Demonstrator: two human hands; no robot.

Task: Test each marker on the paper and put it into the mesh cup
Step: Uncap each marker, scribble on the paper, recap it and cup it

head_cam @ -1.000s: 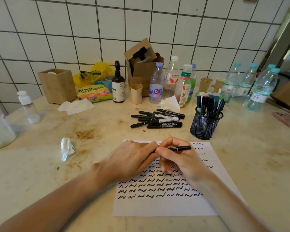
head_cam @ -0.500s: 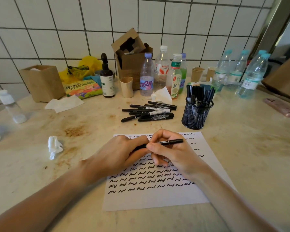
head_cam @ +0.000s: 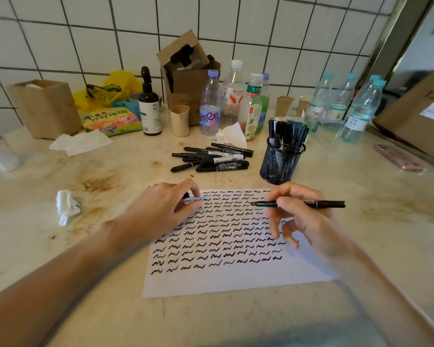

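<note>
A white paper covered with rows of black squiggles lies on the counter in front of me. My right hand pinches an uncapped black marker, tip pointing left just above the paper's upper right area. My left hand rests on the paper's upper left corner and grips the marker's black cap, mostly hidden by the fingers. Several black markers lie in a pile beyond the paper. The black mesh cup stands to their right with several markers upright in it.
Bottles, a cardboard box, paper cups, a pump bottle and a snack bag line the tiled wall. A crumpled tissue lies left of the paper. A pink phone lies at the right, a brown holder at the left.
My hands have pulled apart: the cap came off into my left hand, and my right hand moved right with the bare marker. The camera has also moved closer.
</note>
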